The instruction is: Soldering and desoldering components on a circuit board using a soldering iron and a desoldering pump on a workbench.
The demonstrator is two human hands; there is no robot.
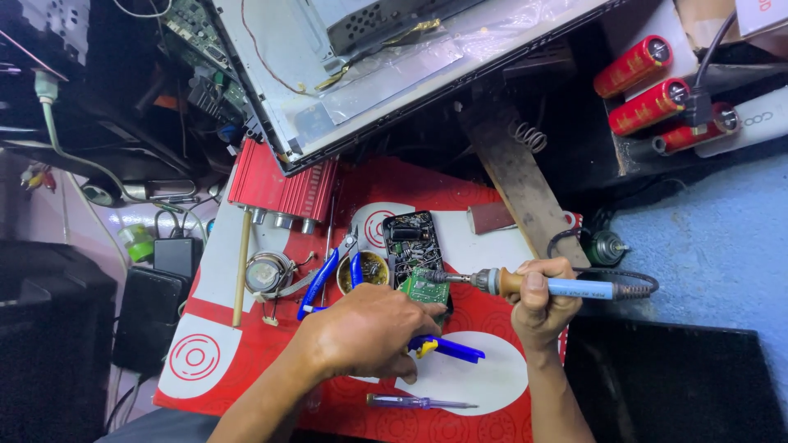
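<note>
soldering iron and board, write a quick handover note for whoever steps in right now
Right hand: grips the soldering iron by its blue handle, tip at the top edge of the small green circuit board.
Left hand: rests on the red mat beside the board, over a blue-handled tool.
Nearby: open black casing holding components, blue pliers, round tin, screwdriver.
Done: casing opened, board exposed.
Left: the iron is at the board; I cannot tell whether any joint is finished.

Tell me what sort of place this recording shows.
Most likely an electronics repair bench: the right hand holds a soldering iron to a green circuit board, with blue-handled pliers and red capacitors nearby.
</note>
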